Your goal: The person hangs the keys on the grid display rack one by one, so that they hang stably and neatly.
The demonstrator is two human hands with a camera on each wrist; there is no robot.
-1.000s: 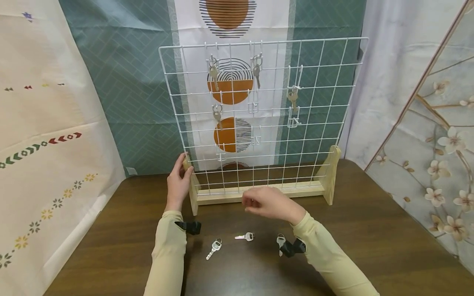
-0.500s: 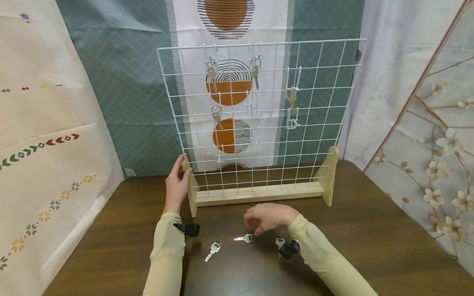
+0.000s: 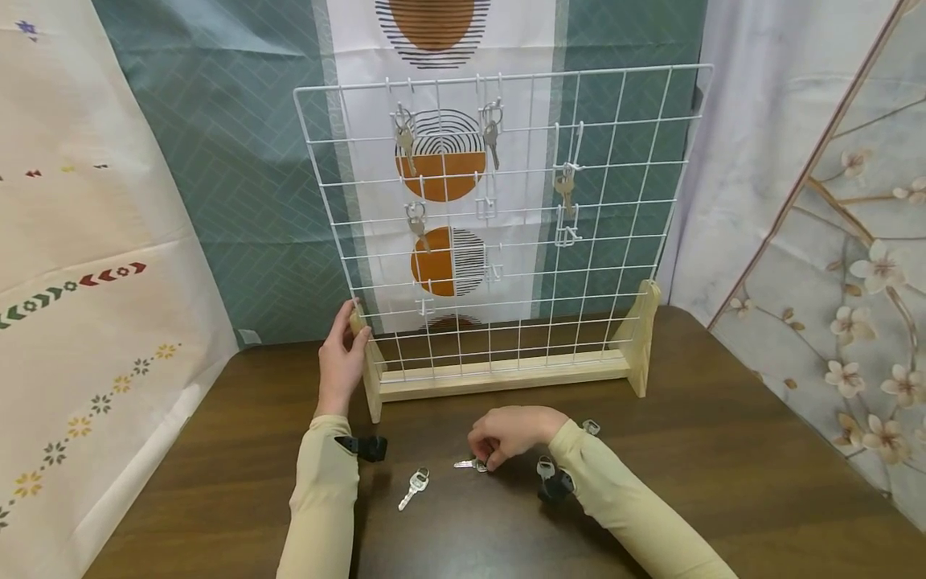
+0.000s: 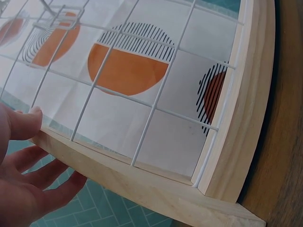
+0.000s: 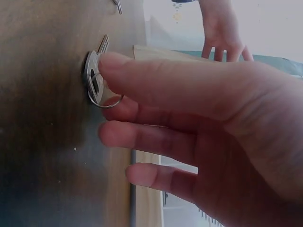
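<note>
A white wire grid stands on a wooden stand. My left hand holds the stand's left upright near its top; the left wrist view shows the thumb on one side of the wood and the fingers on the other. On the table, my right hand pinches a silver key by its ring end between thumb and index finger. The other fingers are loosely bent. One silver key lies to the left of it. Another key lies partly hidden by the right wrist camera.
Several keys hang on hooks on the grid, such as the top left key and the right key. Lower hooks, such as one hook, hold no key. A further key lies beyond the right sleeve.
My right hand has come down from in front of the stand's base to the middle key and now pinches it. The left hand stays on the upright. The head view has shifted slightly.
</note>
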